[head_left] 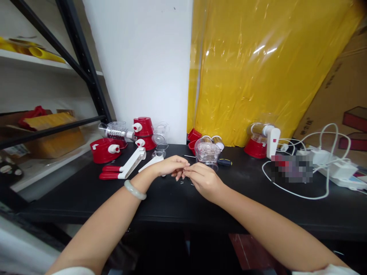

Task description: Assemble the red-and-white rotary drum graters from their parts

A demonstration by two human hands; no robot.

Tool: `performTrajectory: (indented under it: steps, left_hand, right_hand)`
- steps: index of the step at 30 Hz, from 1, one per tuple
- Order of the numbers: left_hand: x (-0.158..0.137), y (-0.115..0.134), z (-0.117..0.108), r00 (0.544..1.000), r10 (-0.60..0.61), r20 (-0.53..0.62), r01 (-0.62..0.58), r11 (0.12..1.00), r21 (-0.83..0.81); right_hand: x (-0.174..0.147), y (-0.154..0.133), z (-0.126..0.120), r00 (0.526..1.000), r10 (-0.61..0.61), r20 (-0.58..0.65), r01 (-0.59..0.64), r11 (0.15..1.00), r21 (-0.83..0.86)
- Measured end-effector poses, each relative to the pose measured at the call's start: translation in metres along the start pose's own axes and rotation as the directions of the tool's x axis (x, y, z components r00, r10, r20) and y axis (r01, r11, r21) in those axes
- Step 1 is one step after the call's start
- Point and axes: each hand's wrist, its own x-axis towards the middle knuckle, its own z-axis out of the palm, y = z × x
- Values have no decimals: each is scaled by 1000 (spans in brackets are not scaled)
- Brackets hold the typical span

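Left hand [170,165] and right hand [207,182] meet near mid-frame

The right thumb and fingers narrow to a pinch against the left hand's fingers, which are bent and partly hidden. Whether anything small sits between the fingertips, I cannot tell.

Small pale pieces [181,182], perhaps screws, lie on the black table [86,198] just below the fingertips in the frame. Their long axes appear to run roughly sideways, though they are tiny. The leftmost lie under the left hand's fingers; the one farther right is nearer the right hand. Nothing visible stands between fingers and pieces.

Just above the right hand, a clear plastic cup [207,152] crowds the space behind the knuckles. A screwdriver [224,162] lies crosswise there, its shaft seemingly passing behind the cup. Left of centre, a white handle part with red grips [133,162] slants up toward the right, apart from the left wrist's bangle [135,190].

Farther out, stacked red bases [143,131] stand left of centre, another red base [255,147] right of it, and white cables [301,196] loop at far right.
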Motion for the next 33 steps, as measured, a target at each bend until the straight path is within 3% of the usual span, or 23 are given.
performTrajectory:
  steps: [9,18,22,26,29,30,31,33]
  left_hand:
    - [-4,1,4,993,-115,41,120,979,-165]
    - [-8,1,3,988,-54,141,72,990,-123]
    - [-7,-1,-2,996,8,84,-4,998,-55]
    - [-5,-4,-11,996,64,-69,-69,995,-75]
    - [-4,-6,-18,981,53,-187,-69,994,-83]
    - [-3,-6,-20,974,49,-220,-67,995,-76]
    - [-4,-6,-21,968,47,-245,-65,995,-69]
    - [-4,-7,-24,960,44,-277,-62,997,-55]
  right_hand:
    - [1,-7,-3,998,7,66,-2,997,-75]
    - [0,-10,-3,999,33,40,-29,995,-96]
    - [8,-8,-13,1000,12,13,-11,996,-86]
    - [31,5,-54,999,-29,-42,20,979,-202]
    - [42,31,-92,945,99,-312,-211,912,-351]
    - [40,42,-101,921,164,-352,-298,881,-368]
    - [36,54,-108,900,235,-368,-376,846,-379]
    - [19,75,-112,878,405,-255,-477,783,-399]
